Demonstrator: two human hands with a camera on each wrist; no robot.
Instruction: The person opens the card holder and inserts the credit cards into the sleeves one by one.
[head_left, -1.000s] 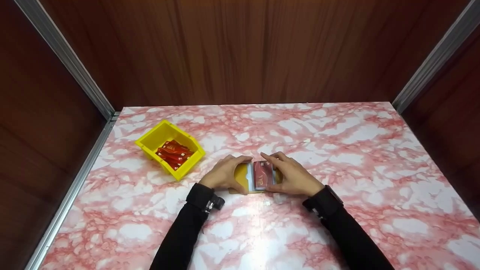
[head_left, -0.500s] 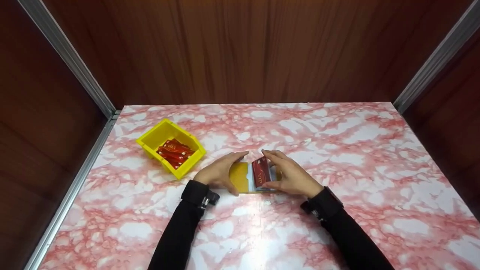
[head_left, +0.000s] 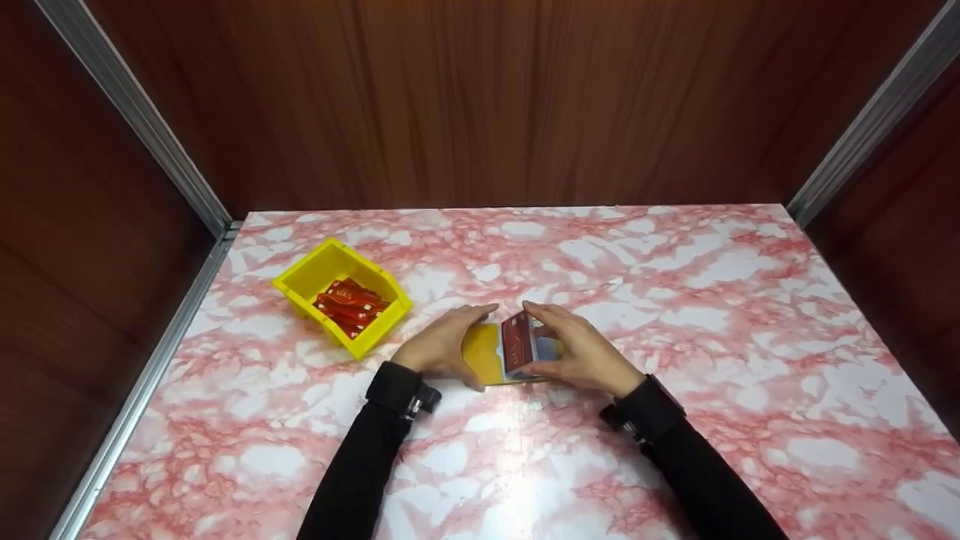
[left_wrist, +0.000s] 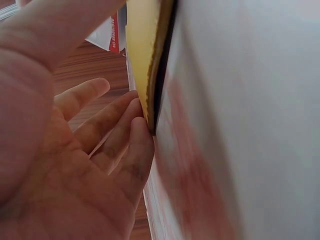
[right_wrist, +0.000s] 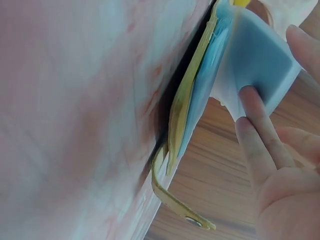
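Note:
A yellow card holder (head_left: 481, 352) lies spread on the table, with clear sleeves inside. One sleeve carrying a dark red VIP card (head_left: 516, 343) stands tilted up from it. My right hand (head_left: 581, 349) holds this sleeve by its edges; in the right wrist view, fingertips (right_wrist: 254, 100) touch the back of the bluish clear sleeve (right_wrist: 255, 55). My left hand (head_left: 439, 345) holds the holder's left cover between thumb and fingers. In the left wrist view, fingertips (left_wrist: 140, 130) touch the edge of the yellow cover (left_wrist: 142, 45).
A yellow bin (head_left: 300, 300) with several red VIP cards (head_left: 349, 304) stands at the left. The pink-and-white marbled table (head_left: 720, 315) is bounded by brown wood-grain panels (head_left: 480, 105). A narrow strap with a snap (right_wrist: 175, 200) sticks out from the holder.
The sleeve with the red card has risen from lying flat and tipped leftward, lifted by my right hand. My left hand shifted left, then slightly back right.

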